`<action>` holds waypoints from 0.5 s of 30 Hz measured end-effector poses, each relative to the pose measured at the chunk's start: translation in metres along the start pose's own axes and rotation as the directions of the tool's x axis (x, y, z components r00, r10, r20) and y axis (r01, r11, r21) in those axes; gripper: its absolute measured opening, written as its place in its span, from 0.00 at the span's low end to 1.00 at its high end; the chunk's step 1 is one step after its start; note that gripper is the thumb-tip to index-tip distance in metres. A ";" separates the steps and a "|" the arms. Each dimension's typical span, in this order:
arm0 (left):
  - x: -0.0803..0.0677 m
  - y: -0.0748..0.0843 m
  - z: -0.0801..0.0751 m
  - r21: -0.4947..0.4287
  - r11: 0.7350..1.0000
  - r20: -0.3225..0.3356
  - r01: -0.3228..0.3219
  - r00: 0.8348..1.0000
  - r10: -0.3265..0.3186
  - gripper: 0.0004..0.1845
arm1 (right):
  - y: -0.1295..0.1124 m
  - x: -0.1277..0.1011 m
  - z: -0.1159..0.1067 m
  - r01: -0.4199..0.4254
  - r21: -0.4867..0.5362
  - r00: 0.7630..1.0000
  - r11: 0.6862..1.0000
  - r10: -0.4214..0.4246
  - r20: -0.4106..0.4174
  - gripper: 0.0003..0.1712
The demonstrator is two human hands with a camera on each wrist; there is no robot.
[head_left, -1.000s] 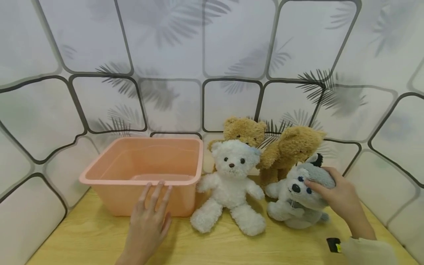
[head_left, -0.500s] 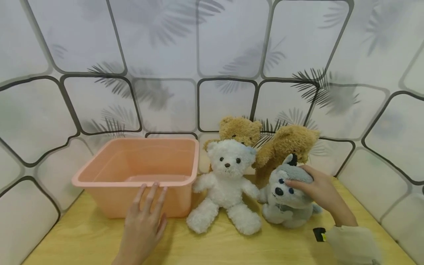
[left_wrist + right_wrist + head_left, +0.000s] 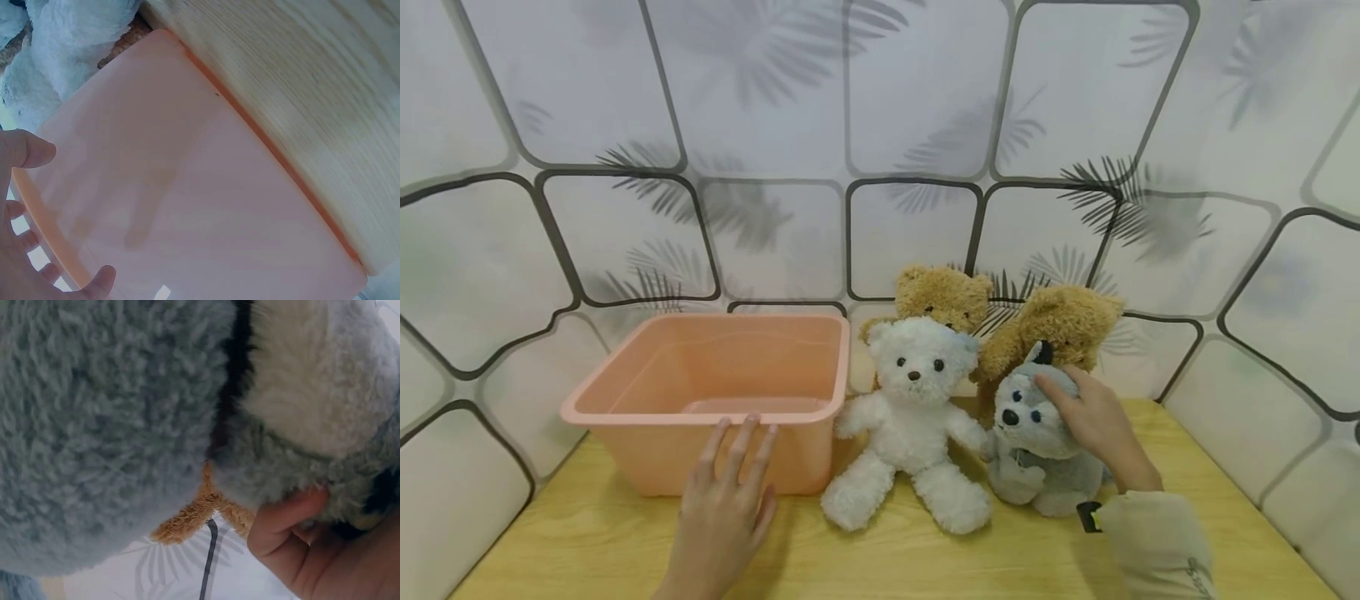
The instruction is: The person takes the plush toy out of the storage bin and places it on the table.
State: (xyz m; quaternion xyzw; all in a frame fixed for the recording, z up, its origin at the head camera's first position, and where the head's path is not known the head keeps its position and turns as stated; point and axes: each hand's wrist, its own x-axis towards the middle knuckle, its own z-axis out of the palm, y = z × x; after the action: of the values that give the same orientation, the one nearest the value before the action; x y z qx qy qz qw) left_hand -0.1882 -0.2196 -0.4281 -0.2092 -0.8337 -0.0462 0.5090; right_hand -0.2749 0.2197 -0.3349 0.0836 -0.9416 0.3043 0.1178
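Observation:
A grey and white plush husky point(image 3: 1037, 450) sits upright on the table at the right. My right hand point(image 3: 1093, 425) grips its head from above, the thumb lying across its forehead. In the right wrist view, grey fur fills most of the picture and the bent fingers point(image 3: 287, 528) press into the head. At the left stands a pink plastic basin point(image 3: 647, 450). My left hand point(image 3: 722, 500) lies at its near side, fingers extended and fingertips at the rim. The left wrist view has the basin's outer wall point(image 3: 206, 169) beside the thumb and fingers.
A white teddy bear point(image 3: 917, 425) sits between basin and husky. Behind it is a tan teddy bear point(image 3: 936, 292), and another tan bear point(image 3: 1067, 321) leans behind the husky. The wood-grain table point(image 3: 940, 571) meets patterned fabric walls point(image 3: 782, 92). A small black tag point(image 3: 1087, 517) is near the right sleeve.
The husky has moved left, closer to the white bear, with my right hand holding its head throughout. The left hand has stayed at the basin's rim. The head view shifted slightly.

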 end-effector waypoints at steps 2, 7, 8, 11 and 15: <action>0.000 0.000 -0.001 0.004 1.000 0.007 0.000 1.000 0.000 0.30 | 0.000 0.000 0.001 0.005 0.022 1.000 1.000 -0.004 -0.015 0.43; 0.000 -0.001 -0.001 0.004 1.000 0.003 0.000 1.000 0.000 0.30 | 0.002 -0.001 0.003 0.009 0.087 0.999 0.996 -0.006 -0.036 0.41; 0.000 -0.001 -0.001 0.001 1.000 -0.003 -0.001 1.000 0.001 0.30 | 0.003 -0.001 0.003 0.011 0.098 0.999 0.995 -0.007 -0.042 0.41; 0.001 0.000 0.001 -0.003 1.000 -0.012 -0.002 1.000 0.002 0.29 | 0.007 -0.006 0.000 0.016 0.160 0.997 0.987 -0.003 -0.082 0.38; 0.003 0.000 0.002 -0.012 1.000 -0.017 0.000 1.000 0.000 0.29 | 0.016 -0.016 -0.006 0.010 0.306 0.994 0.952 0.024 -0.106 0.35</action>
State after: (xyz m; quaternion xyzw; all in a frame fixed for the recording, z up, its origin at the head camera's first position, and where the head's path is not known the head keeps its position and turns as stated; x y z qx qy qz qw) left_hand -0.1911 -0.2177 -0.4266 -0.2120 -0.8290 -0.0531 0.5148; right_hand -0.2622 0.2375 -0.3430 0.0808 -0.8756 0.4510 0.1532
